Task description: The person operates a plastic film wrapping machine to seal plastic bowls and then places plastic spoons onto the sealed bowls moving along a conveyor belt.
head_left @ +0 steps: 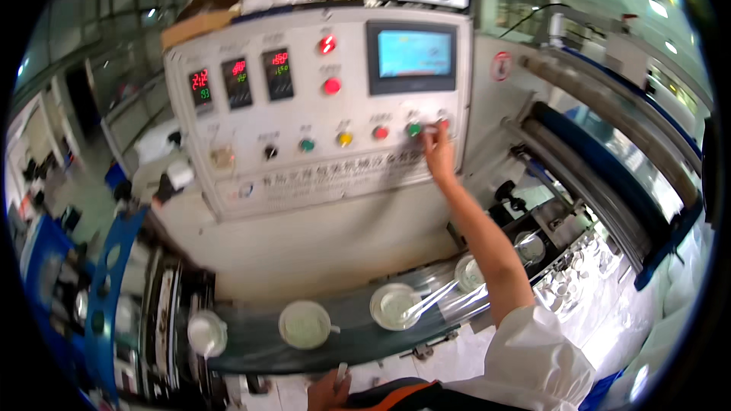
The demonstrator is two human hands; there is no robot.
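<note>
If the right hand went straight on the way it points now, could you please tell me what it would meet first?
Probably the rightmost red button on the control panel; the right hand looks very near it, though contact is unclear.

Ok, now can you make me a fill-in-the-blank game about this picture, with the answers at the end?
1. The hand up at the control panel is the person's ____ one.
2. In the panel's bottom row, the button between the left green button and the nearest red button is coloured ____.
3. The big screen on the panel glows ____.
4. The sleeve on the raised arm is ____.

Missing words: right; yellow; blue; white.
</note>
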